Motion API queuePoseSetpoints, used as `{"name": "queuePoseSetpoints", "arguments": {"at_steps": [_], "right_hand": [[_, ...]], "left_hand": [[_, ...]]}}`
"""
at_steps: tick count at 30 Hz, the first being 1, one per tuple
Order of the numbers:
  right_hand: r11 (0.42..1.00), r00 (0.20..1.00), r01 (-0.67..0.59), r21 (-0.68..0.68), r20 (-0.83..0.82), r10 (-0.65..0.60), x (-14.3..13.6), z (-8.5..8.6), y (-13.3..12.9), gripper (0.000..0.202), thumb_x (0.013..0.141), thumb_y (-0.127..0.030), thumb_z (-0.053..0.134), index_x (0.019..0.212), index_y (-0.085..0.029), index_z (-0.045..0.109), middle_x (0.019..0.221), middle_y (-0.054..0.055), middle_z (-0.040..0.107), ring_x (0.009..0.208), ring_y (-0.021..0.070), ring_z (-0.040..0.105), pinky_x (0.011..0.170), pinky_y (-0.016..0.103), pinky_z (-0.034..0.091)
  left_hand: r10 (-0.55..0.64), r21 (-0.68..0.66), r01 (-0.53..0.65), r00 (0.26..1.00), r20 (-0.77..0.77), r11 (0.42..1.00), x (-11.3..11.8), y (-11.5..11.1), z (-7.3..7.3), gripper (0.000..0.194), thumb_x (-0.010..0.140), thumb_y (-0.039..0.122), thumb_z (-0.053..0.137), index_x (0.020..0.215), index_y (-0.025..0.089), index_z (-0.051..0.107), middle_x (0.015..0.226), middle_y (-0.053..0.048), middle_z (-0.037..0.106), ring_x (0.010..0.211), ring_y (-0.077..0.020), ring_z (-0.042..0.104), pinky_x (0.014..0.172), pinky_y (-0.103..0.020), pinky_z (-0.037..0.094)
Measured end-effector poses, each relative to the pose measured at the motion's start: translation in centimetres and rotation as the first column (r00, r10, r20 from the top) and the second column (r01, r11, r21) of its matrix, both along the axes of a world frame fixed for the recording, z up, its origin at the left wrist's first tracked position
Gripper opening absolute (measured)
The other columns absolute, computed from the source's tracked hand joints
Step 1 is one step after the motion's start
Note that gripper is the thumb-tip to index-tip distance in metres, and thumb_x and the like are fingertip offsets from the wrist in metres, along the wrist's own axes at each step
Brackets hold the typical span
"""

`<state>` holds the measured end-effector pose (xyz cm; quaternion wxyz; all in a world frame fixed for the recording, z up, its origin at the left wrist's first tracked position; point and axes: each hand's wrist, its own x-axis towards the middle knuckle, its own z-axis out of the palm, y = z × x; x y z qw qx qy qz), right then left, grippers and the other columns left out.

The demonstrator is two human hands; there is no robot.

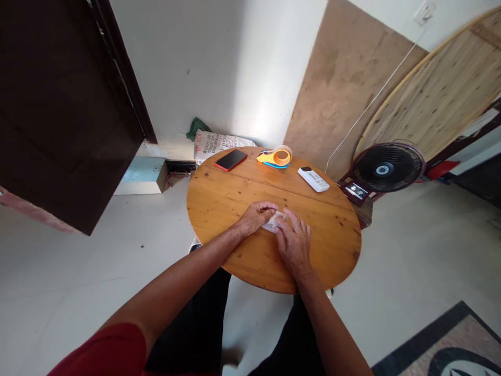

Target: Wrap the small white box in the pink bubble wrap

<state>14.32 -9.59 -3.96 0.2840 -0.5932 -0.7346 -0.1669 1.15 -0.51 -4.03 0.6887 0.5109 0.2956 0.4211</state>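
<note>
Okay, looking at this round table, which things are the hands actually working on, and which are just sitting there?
In hand:
left hand
right hand
small clear packet, pinched between both hands

Lying about:
phone
tape dispenser
remote control
fan
round table

Bright daylight, wide-angle view

A glow falls on the wall [250,104] behind the table [219,203]; shadows are soft. Straight lines bow toward the edges, and the door [58,104] at left is dark.

phone [230,160], tape dispenser [276,157], remote [313,179], fan [388,168]
</note>
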Motion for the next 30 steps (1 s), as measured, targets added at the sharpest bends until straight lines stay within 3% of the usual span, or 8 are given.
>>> {"name": "queuePoseSetpoints", "arguments": {"at_steps": [6,10,18,24,30], "right_hand": [[1.000,0.974,0.001,0.024,-0.227,0.004,0.51,-0.27,-0.19,0.031,0.088,-0.029,0.051,0.117,-0.020,0.055,0.131,0.012,0.055,0.119,0.0253,0.051,0.096,0.042,0.037],[1.000,0.963,-0.002,-0.025,-0.271,-0.005,0.68,-0.37,-0.08,0.040,0.088,-0.033,0.051,0.126,-0.019,0.051,0.135,0.013,0.052,0.124,0.0261,0.048,0.099,0.044,0.037],[0.991,0.993,0.039,-0.127,-0.110,-0.053,0.29,-0.13,0.11,0.037,0.091,-0.033,0.048,0.126,-0.024,0.057,0.139,0.010,0.049,0.115,0.0265,0.051,0.093,0.042,0.039],[0.993,0.993,0.102,-0.061,0.060,-0.098,-0.06,-0.10,0.14,0.034,0.093,-0.031,0.045,0.123,-0.023,0.060,0.138,0.013,0.049,0.121,0.0290,0.046,0.092,0.043,0.037],[0.994,0.990,0.112,0.017,0.080,-0.113,0.03,-0.37,-0.22,0.030,0.092,-0.033,0.049,0.118,-0.025,0.063,0.139,0.013,0.047,0.117,0.0283,0.047,0.088,0.043,0.038]], "left_hand": [[-0.006,-0.008,0.006,1.000,0.012,1.000,-0.04,0.00,-0.13,0.028,0.067,0.030,0.070,0.088,0.012,0.066,0.068,0.003,0.060,0.055,-0.0065,0.048,0.055,-0.019,0.038],[-0.001,-0.021,0.002,1.000,0.016,1.000,-0.05,-0.03,-0.07,0.029,0.066,0.030,0.070,0.089,0.013,0.065,0.070,0.002,0.061,0.056,-0.0071,0.050,0.056,-0.020,0.039],[-0.006,-0.003,0.006,1.000,0.011,1.000,0.04,0.01,0.03,0.022,0.068,0.028,0.068,0.082,0.012,0.065,0.065,0.003,0.060,0.053,-0.0062,0.047,0.054,-0.019,0.038],[0.030,0.001,-0.030,1.000,-0.008,1.000,0.35,0.06,-0.21,0.020,0.068,0.028,0.069,0.080,0.012,0.065,0.066,0.002,0.061,0.054,-0.0067,0.048,0.054,-0.019,0.038],[0.018,0.003,-0.018,1.000,0.001,1.000,0.02,-0.21,-0.31,0.026,0.067,0.032,0.071,0.084,0.013,0.067,0.065,0.002,0.062,0.052,-0.0063,0.048,0.053,-0.019,0.038]]}}
